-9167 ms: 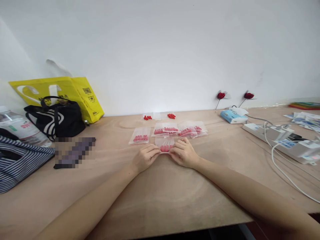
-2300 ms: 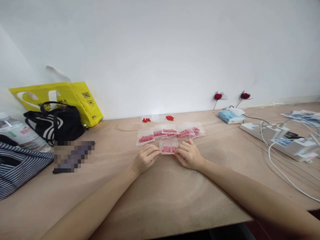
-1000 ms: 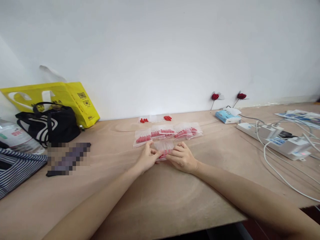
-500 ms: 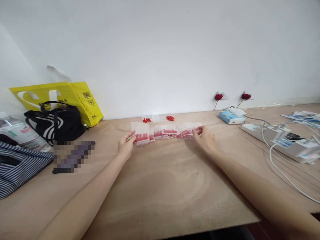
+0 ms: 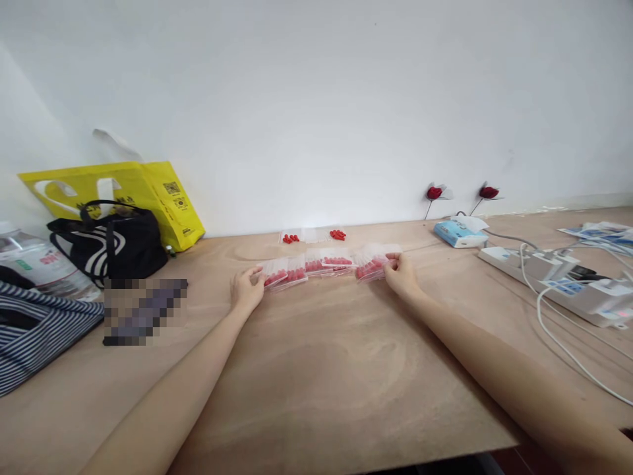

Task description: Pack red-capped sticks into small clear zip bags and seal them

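Several small clear bags with red pieces inside (image 5: 316, 264) lie overlapping in a row across the middle of the wooden table. At the row's left end, my left hand (image 5: 247, 287) pinches the edge of a bag (image 5: 275, 273). My right hand (image 5: 401, 276) grips the edge of a bag (image 5: 370, 262) at the right end. Behind the row, near the wall, more red pieces (image 5: 291, 238) lie on a flat clear bag at the left, with another small cluster (image 5: 337, 234) to the right.
On the left are a yellow bag (image 5: 171, 204), a black bag (image 5: 133, 244), a large bottle (image 5: 44, 264) and striped cloth (image 5: 39, 330). A tissue pack (image 5: 457, 233), a power strip with cables (image 5: 554, 284) and two red flowers (image 5: 434, 192) are on the right.
The leftmost bag, raised before, now lies lower and flatter against its neighbour. My left hand has come down slightly with it. The right-end bags have shifted a little under my right hand.
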The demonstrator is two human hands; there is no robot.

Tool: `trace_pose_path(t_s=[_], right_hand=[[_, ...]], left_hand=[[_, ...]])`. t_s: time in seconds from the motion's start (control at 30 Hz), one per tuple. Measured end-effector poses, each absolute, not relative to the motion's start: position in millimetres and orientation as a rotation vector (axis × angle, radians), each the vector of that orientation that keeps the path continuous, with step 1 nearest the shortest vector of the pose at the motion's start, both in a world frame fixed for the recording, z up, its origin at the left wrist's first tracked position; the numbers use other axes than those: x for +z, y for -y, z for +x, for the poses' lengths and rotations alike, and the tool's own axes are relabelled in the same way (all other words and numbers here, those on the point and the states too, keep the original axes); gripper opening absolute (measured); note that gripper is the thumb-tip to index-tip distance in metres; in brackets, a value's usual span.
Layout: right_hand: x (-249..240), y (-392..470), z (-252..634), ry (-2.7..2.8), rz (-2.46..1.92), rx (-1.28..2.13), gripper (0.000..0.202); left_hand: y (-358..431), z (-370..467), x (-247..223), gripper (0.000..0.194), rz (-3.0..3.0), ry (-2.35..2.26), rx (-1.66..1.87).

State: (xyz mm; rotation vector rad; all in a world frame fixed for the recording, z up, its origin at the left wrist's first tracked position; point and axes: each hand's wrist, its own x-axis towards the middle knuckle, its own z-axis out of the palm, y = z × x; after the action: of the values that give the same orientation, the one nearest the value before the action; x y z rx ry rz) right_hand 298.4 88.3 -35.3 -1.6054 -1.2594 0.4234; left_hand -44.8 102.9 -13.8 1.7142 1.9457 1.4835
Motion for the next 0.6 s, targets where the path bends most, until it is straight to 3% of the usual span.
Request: trace_pose_path(t_s=[0.1,0.27,0.47,0.53,0.6], right_hand=[[-31,-72,297,1.255,-1.512,0.503,0.028],[-21,-29,296,1.235,-1.222,0.963,0.029],[-23,-2,278,1.338,-1.12,1.241,0.025],[-27,-2,264,1.392,-1.09,1.242,0.024],[-33,-6,249,1.415,-1.08,1.195,0.022]], left_hand=[[-91,-37,-10,0.013,1.967,-1.912,1.512],[-71,-12,-14,0.013,2.592,-1.464,1.518],[-35,25,-12,0.015,2.703,-0.888,1.169],[-22,33,-9,0.022,2.714,-0.779,1.028],[-11,36,-6,0.042,2.725,-0.688,0.887]])
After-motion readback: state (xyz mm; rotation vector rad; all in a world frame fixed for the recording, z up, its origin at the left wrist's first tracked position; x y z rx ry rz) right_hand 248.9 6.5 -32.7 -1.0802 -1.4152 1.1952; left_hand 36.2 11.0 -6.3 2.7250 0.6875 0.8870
